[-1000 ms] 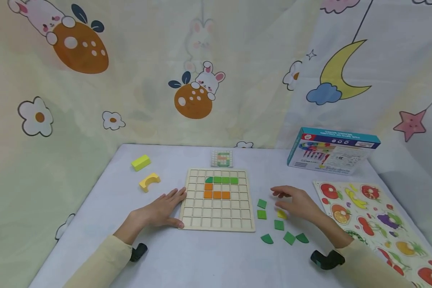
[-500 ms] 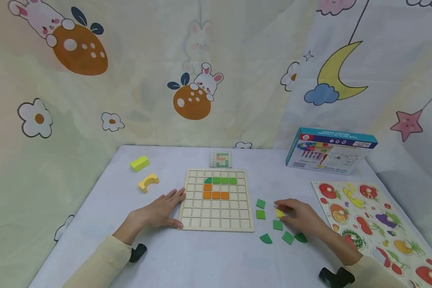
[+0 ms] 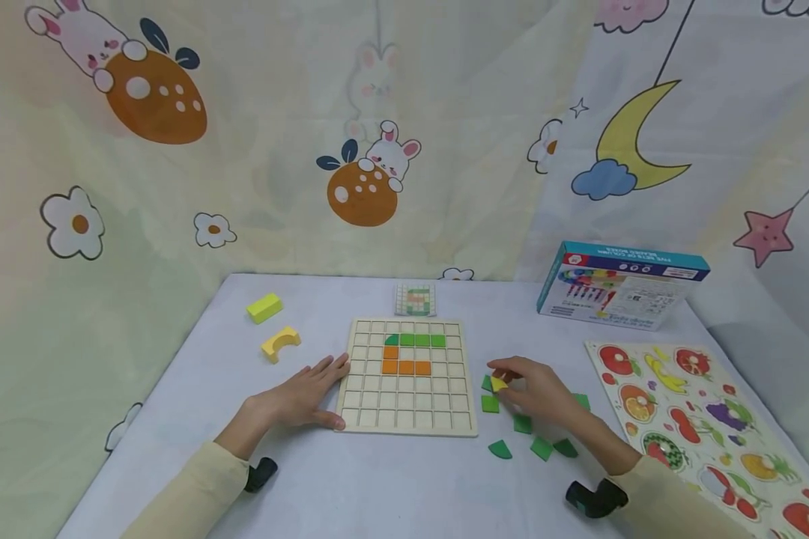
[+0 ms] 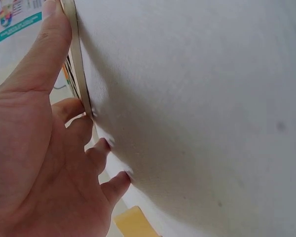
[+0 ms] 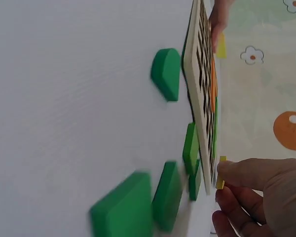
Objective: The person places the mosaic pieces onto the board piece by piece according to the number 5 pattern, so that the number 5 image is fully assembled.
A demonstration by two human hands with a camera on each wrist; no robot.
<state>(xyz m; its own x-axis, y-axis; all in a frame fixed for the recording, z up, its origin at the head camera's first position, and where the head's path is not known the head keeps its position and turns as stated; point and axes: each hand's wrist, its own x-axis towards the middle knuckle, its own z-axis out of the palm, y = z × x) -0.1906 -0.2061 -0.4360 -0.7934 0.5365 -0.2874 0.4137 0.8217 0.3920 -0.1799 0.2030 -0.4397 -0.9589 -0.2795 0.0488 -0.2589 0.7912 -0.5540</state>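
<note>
Right hand (image 3: 539, 389) pinches yellow tile (image 3: 498, 383), lifted beside grid board (image 3: 407, 419); left hand (image 3: 301, 395) flat, fingers straight, steadying board edge; placing step; next likely needs alignment over an empty cell.

The right hand (image 3: 535, 389) is covering most of the yellow tile (image 3: 498, 384) and part of a green tile (image 3: 582, 401) behind it. The fruit puzzle (image 3: 714, 427) is getting cut off at the frame's right edge, and the pattern card (image 3: 416, 299) at the bench's far edge is looking too tiny to read.
</note>
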